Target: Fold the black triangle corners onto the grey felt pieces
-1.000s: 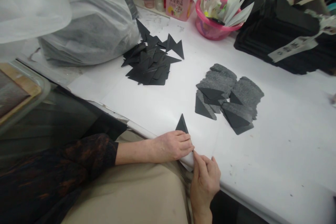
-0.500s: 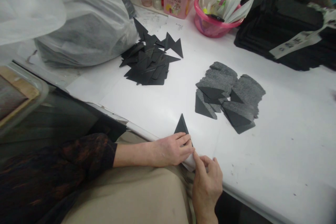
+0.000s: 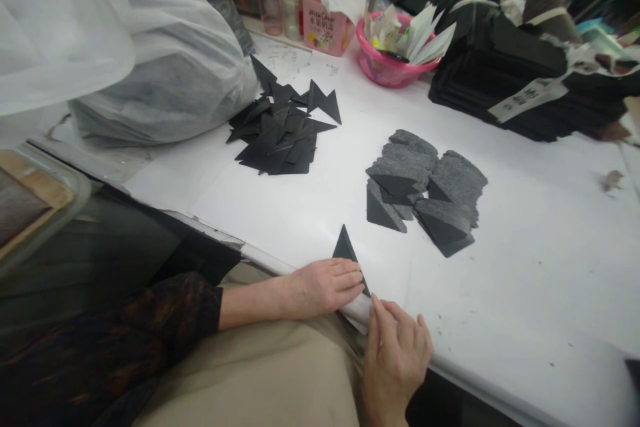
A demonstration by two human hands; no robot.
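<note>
One black triangle (image 3: 344, 246), beneath left hand (image 3: 327, 285) (laid flat), near tip pinched by right hand (image 3: 399, 350)

A partly covered black triangle (image 3: 343, 246) lies flat near the edge of the white table (image 3: 505, 300).

The left hand (image 3: 325, 285) hides the middle of the black triangle (image 3: 344, 247) beneath it.

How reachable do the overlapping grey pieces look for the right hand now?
Probably yes: the right hand is at a black triangle, with only white tabletop between it and the grey pieces.
</note>
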